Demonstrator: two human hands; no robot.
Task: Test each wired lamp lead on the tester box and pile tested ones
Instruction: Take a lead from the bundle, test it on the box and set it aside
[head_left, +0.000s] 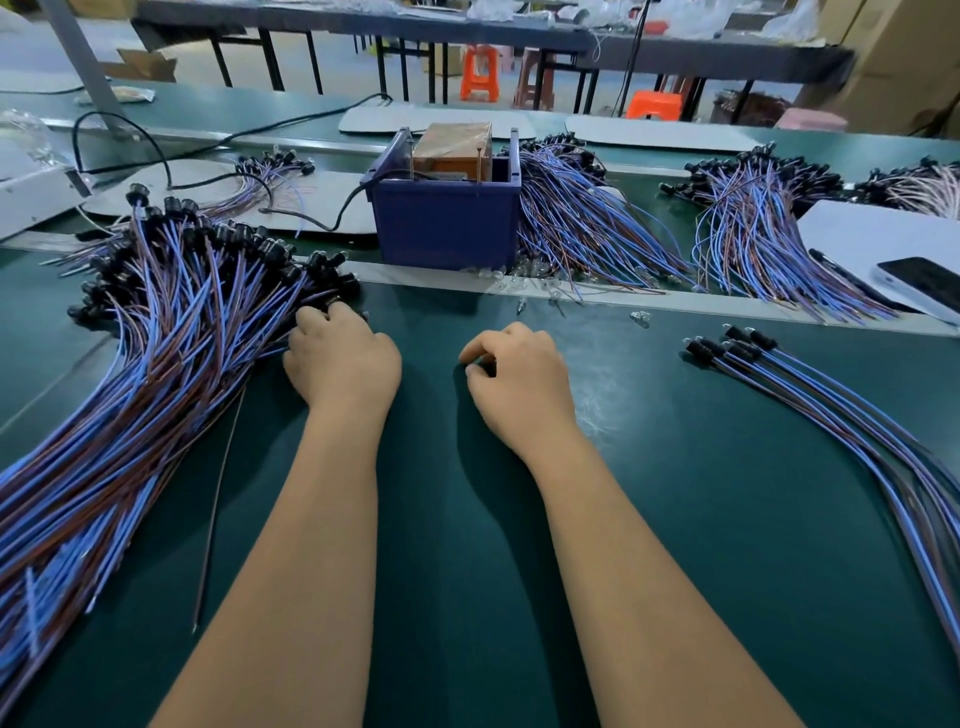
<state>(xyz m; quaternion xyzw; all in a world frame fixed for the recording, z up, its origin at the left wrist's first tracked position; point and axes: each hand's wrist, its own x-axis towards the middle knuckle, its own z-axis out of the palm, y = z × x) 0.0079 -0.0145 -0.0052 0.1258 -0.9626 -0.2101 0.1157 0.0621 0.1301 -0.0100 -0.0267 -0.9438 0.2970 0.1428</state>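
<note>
2 bare forearms entered from the bottom edge, both visible from just below the elbow to the fingertips. No sleeves in view on either arm. The left hand (340, 358) and right hand (519, 376) were bare: no gloves, finger cots or tape. No rings showed on the visible fingers, and no watch, strap or band sat on either wrist. Fingernails seen on the right hand were short and unpainted. The left hand's nails were turned away from the camera, so their state could not be told.
</note>
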